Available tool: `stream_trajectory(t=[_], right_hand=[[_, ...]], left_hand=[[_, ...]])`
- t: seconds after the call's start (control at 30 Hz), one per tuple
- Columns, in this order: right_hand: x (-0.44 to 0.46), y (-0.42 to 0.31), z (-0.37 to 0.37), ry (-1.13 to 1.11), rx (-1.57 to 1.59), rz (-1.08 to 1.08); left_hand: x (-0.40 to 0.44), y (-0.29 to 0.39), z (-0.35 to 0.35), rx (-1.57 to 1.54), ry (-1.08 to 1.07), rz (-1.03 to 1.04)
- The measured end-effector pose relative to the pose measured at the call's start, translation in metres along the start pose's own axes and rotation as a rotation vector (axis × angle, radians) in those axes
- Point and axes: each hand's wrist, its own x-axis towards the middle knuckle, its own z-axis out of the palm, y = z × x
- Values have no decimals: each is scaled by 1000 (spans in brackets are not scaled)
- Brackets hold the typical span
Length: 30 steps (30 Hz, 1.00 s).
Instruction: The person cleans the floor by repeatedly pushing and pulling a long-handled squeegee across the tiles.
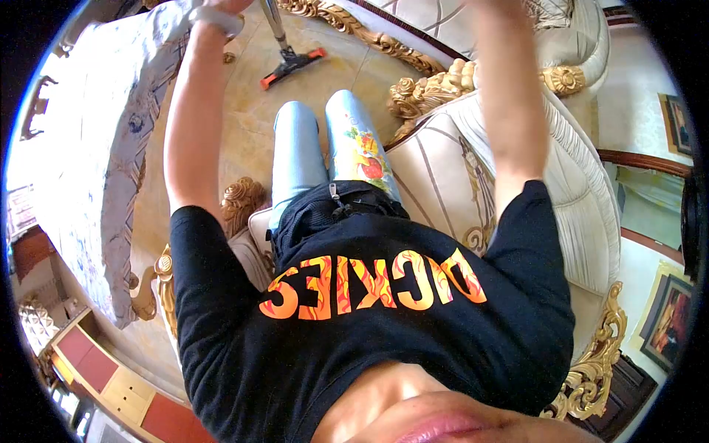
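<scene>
My left arm reaches up to the top edge, with a pale band (216,21) at the wrist. Only the base of my left hand (230,4) shows there; its fingers are cut off. Close beside it a metal tube slants down to a black floor head with orange ends (292,66), like a vacuum cleaner's, on the marble-look floor (244,111). Whether the hand grips the tube cannot be seen. My right forearm (511,96) is raised and blurred, and its hand lies beyond the top edge.
I am on a cream sofa (436,159) with gold carved trim (432,92). A table with a pale patterned cloth (96,140) stands at left. More cream seating (580,44) is at upper right. Framed pictures (668,321) hang at right; a red and cream cabinet (118,387) is lower left.
</scene>
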Motion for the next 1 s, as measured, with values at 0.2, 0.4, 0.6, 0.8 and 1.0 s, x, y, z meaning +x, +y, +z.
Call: stream_trajectory(t=[0.2, 0.4, 0.6, 0.8, 1.0], right_hand=[[-46, 118, 108, 150, 405, 640], [-43, 180, 215, 304, 918, 992], [-21, 225, 303, 267, 859, 1227], [1, 296, 353, 571, 712, 1128], [15, 406, 277, 753, 517, 1077]], left_hand=[[-78, 70, -47, -9, 334, 299], [-191, 155, -158, -61, 992, 408], [-272, 154, -190, 351, 1315, 394], [-289, 74, -232, 491, 1468, 228], [-270, -20, -161, 10, 1530, -110]])
